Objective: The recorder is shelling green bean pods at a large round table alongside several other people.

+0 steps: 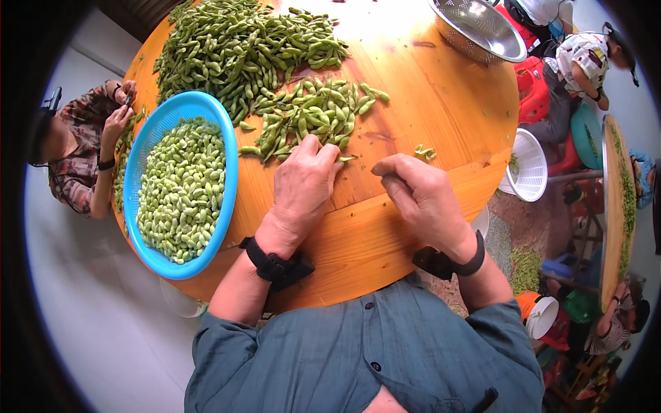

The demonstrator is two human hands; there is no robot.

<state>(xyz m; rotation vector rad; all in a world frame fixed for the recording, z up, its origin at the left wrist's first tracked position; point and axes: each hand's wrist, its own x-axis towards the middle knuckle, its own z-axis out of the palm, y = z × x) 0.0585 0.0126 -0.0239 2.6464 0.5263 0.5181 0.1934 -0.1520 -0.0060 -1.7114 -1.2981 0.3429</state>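
My left hand (304, 180) rests at the near edge of a small heap of green soybean pods (313, 113), its fingers bent down and closed round a pod (347, 158) whose tip shows beside them. To the right, my right hand (421, 195) hovers low over the table with thumb and forefinger drawn together. What lies between those fingertips, if anything, is hidden. Left of my left hand, shelled green soybeans (182, 189) fill much of a blue plastic basket (231, 180). A few empty-looking pod pieces (425, 152) lie just beyond my right hand.
A large pod pile (231, 51) covers the far left of the round wooden table (413, 96). One metal colander (480, 31) stands at its far right edge. A white basket (529, 165) is below that side. People sit at left and right, some around another table (611, 227).
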